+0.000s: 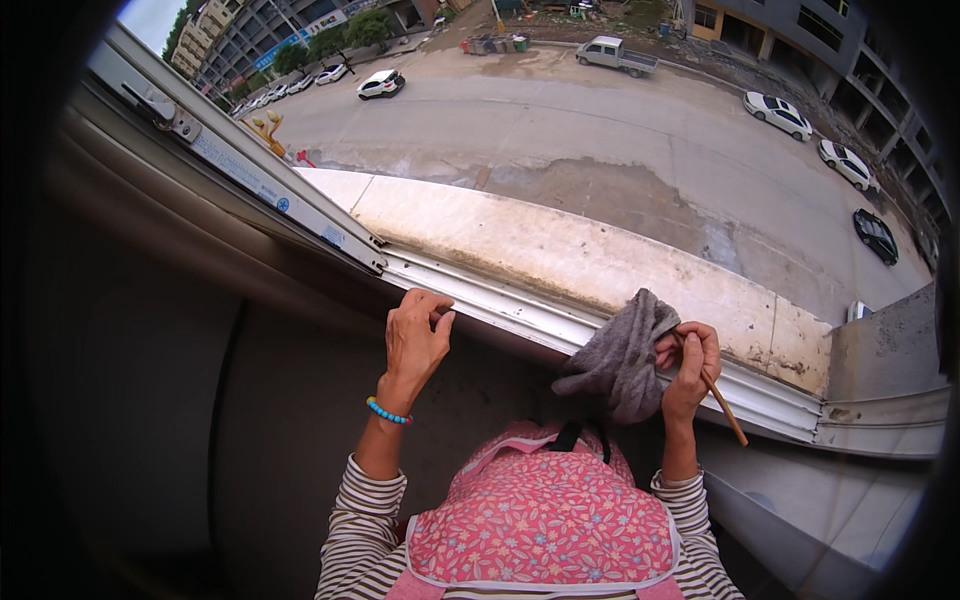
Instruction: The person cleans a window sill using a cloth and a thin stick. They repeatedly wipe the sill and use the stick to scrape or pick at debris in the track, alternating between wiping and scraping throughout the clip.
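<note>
In my right hand (pixel 691 367) is a thin brown wooden stick (pixel 724 409), its lower end pointing down to the right. A grey-purple cloth (pixel 626 356) hangs bunched at the same hand, draped over the white window track (pixel 495 304). Whether the stick runs into the cloth is hidden by the fingers. My left hand (pixel 420 330) is beside the inner edge of the track, left of the cloth. Its thumb and forefinger are nearly together; I cannot tell if something small is pinched there. Dark specks of dirt lie along the track's grooves.
Beyond the track runs a stained outer ledge (pixel 525 225), with a drop to the road (pixel 525 112) below. A window sash with a handle (pixel 161 112) stands at the left, beside a curtain (pixel 187 202). A grey wall (pixel 885 337) bounds the ledge at right.
</note>
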Motion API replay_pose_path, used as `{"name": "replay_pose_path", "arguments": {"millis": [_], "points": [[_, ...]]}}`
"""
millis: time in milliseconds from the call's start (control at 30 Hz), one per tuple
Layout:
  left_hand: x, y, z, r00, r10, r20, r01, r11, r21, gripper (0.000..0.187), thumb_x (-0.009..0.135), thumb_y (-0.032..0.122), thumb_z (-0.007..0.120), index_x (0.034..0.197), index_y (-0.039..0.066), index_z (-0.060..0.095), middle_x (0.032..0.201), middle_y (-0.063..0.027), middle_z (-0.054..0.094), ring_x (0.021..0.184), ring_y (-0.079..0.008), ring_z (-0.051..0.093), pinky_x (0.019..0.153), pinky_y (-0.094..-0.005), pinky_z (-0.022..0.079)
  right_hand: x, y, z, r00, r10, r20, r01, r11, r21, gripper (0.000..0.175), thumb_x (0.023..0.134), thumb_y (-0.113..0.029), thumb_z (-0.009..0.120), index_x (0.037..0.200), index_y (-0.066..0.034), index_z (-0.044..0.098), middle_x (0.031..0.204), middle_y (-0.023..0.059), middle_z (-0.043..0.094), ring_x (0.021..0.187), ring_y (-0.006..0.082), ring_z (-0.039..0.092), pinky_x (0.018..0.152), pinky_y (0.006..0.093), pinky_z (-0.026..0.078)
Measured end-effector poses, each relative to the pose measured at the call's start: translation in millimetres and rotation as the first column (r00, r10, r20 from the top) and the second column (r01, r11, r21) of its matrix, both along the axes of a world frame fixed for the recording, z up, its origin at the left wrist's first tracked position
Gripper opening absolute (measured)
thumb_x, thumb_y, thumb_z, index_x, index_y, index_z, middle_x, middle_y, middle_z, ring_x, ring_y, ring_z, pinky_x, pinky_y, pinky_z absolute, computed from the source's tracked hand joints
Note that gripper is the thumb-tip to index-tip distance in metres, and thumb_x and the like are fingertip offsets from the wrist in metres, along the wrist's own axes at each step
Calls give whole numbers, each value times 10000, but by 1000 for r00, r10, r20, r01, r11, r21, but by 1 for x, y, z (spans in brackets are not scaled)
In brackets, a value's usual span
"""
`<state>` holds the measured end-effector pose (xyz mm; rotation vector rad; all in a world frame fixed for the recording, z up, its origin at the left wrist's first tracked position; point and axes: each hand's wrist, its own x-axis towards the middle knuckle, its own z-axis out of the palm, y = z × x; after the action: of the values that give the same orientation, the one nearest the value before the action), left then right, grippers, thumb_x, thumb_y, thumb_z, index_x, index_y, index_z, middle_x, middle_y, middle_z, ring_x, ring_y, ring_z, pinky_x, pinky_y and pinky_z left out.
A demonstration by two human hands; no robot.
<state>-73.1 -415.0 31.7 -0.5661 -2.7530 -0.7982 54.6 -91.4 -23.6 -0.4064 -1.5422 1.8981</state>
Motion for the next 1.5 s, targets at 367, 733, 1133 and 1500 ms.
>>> {"name": "replay_pose_path", "arguments": {"millis": [367, 733, 1133, 1500], "points": [[-10, 68, -31, 967, 254, -16, -254, 967, -25, 154, 711, 255, 770, 753, 124, 702, 752, -28, 587, 743, -215, 590, 716, -386, 400, 0, -1, 1, 1000, 11, -17, -11, 1000, -16, 185, 1016, -130, 408, 1006, -22, 558, 713, 72, 631, 556, 75, 514, 532, 197, 408], [-2, 77, -42, 947, 307, -92, -298, 949, 100, 84, 725, 174, 741, 718, 111, 685, 712, -11, 604, 667, -174, 593, 689, -355, 431, 0, -1, 2, 1000, 9, -8, -9, 999, -34, 191, 1009, -139, 420, 1001, -17, 567, 702, 66, 629, 547, 74, 511, 529, 196, 407], [36, -11, -9, 981, 189, -32, -188, 981, 44, 302, 772, -50, 607, 1034, 66, 703, 1021, -90, 563, 869, -241, 582, 772, -358, 455, 1, -1, 2, 1000, 9, 17, -8, 999, -39, 180, 1011, -136, 422, 1003, -25, 564, 708, 65, 629, 556, 73, 512, 537, 198, 419], [6, 39, -15, 987, -124, -102, 115, 989, -93, 275, 706, -28, 584, 944, 86, 662, 1001, -91, 552, 1065, -283, 510, 961, -440, 336, 1, -1, 2, 1000, 21, 5, -21, 1000, -22, 182, 1013, -137, 419, 1008, -25, 562, 706, 66, 627, 557, 74, 512, 535, 198, 420]]}}
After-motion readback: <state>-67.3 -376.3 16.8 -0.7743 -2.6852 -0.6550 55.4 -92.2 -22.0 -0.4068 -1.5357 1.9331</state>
